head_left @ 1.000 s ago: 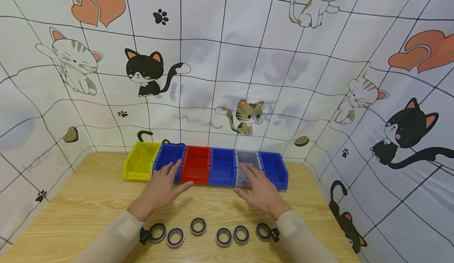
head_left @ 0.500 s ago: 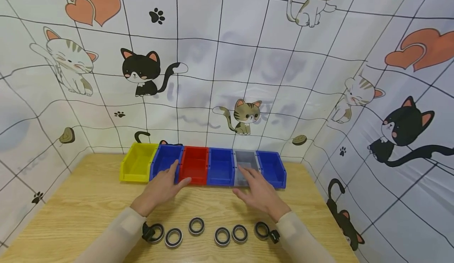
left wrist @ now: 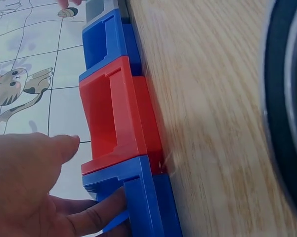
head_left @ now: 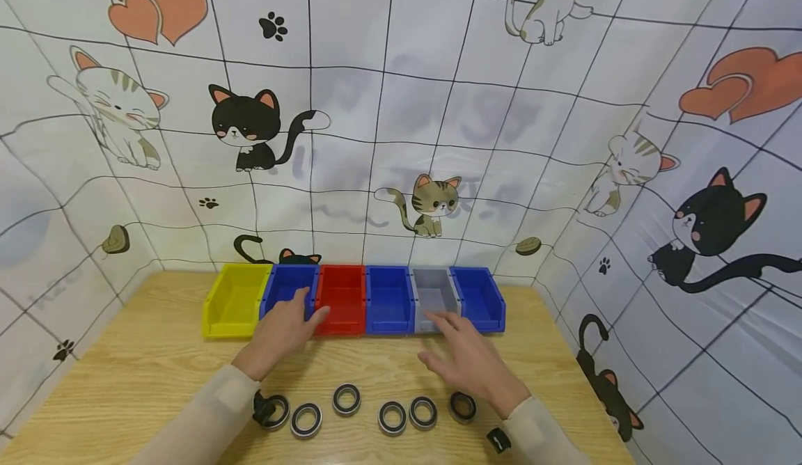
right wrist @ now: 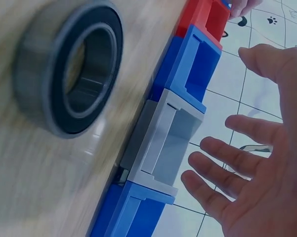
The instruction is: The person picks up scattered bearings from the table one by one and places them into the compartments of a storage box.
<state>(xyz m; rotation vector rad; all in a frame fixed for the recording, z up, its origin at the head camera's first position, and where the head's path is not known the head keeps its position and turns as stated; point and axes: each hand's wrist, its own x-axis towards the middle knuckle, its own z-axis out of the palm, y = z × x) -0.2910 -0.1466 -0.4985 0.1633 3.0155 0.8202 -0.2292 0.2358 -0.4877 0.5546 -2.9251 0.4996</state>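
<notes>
In the head view, my left hand (head_left: 280, 330) reaches over the left blue bin (head_left: 293, 282), beside the red bin (head_left: 341, 312). The left wrist view shows its fingers (left wrist: 101, 217) inside the blue bin, at its front wall, with the thumb spread apart. My right hand (head_left: 474, 360) hovers before the grey bin (head_left: 435, 291); its spread fingers hold nothing, and the right wrist view shows them apart from the bin. Several ring-shaped ball bearings lie on the table in front; one bearing (right wrist: 37, 74) is near the right wrist camera and another bearing (left wrist: 281, 98) near the left.
A yellow bin (head_left: 234, 301), a middle blue bin (head_left: 390, 298) and a right blue bin (head_left: 479, 298) complete the row on the wooden table (head_left: 156, 367). Behind stands a cat-patterned cloth (head_left: 351, 138). Small black devices, one of them a black device (head_left: 498, 440), sit by the wrists.
The left part of the bin row has moved toward me along with my left hand. My right hand has drawn back and right, away from the grey bin.
</notes>
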